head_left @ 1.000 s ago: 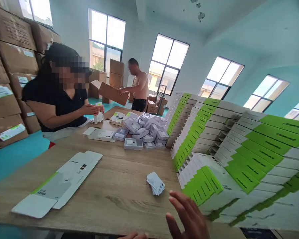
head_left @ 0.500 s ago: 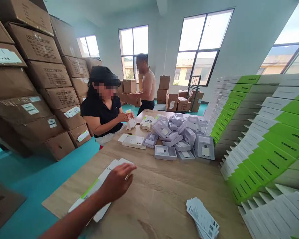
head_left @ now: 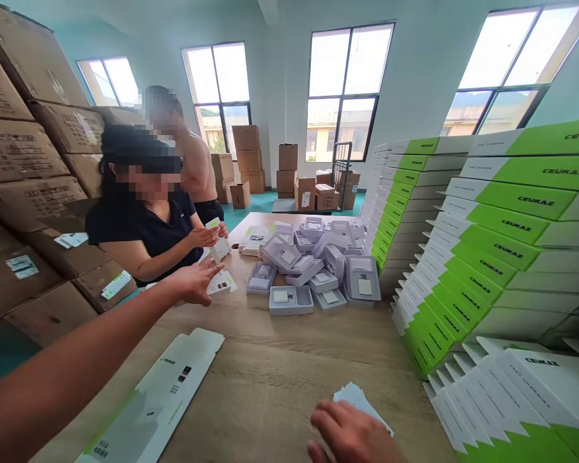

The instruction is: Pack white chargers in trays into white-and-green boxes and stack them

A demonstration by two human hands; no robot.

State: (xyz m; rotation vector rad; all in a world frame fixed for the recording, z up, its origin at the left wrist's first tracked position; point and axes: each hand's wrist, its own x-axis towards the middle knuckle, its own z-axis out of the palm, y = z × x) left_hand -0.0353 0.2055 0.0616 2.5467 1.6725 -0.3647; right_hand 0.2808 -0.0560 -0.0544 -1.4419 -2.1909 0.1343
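My left hand (head_left: 197,283) reaches out over the far left of the table with its fingers stretched. It is at the near side of a white box (head_left: 220,283) and partly covers it; whether it touches the box I cannot tell. My right hand (head_left: 352,432) is low in the view, over a small pile of white printed cards (head_left: 354,397), with its thumb and fingers apart. The hand hides much of the pile. A flattened white and green carton (head_left: 166,392) lies on the table below my left forearm.
Plastic trays (head_left: 292,299) with small white items are heaped mid-table. Tall stacks of white and green boxes (head_left: 492,225) line the right side. At the left, a co-worker (head_left: 145,238) holds a small carton (head_left: 219,247); another person (head_left: 196,167) stands behind. Brown cardboard boxes (head_left: 29,151) are piled at left.
My left hand has moved forward from above the flattened carton to the white box. My right hand has come into view over the cards. The view has turned right.
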